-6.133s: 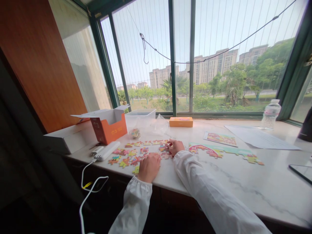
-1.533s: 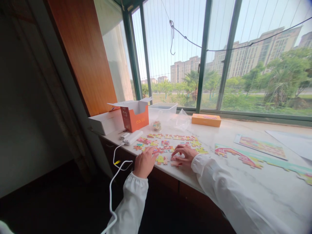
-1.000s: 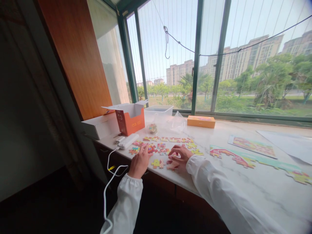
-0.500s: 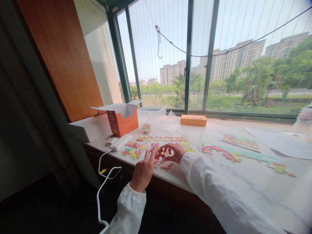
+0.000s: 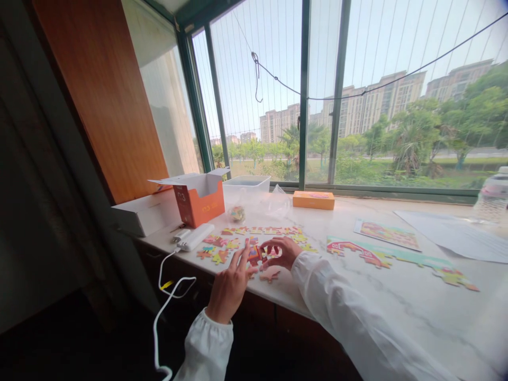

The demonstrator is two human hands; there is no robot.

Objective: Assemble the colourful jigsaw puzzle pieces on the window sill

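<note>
Both my hands meet over a scatter of loose colourful puzzle pieces (image 5: 222, 248) on a white marble sill (image 5: 357, 286). My left hand (image 5: 230, 283) is raised off the sill, its fingertips pinched on a red puzzle piece (image 5: 254, 254). My right hand (image 5: 280, 251) curls its fingers onto the same piece from the right. A pink piece (image 5: 270, 275) lies on the sill just below the hands. A joined row of pieces (image 5: 265, 230) lies behind them. Both arms wear white sleeves.
An open orange box (image 5: 198, 201), a white box (image 5: 145, 211) and a clear tub (image 5: 246, 185) stand at the back left. A power bank (image 5: 196, 236) trails a white cable off the edge. A joined puzzle strip (image 5: 397, 257), picture sheet (image 5: 387, 234), small orange box (image 5: 313, 200) lie right.
Earlier both hands lay flat on the loose pieces. They have since lifted a red piece off the sill and hold it between them. The camera view has swung a little.
</note>
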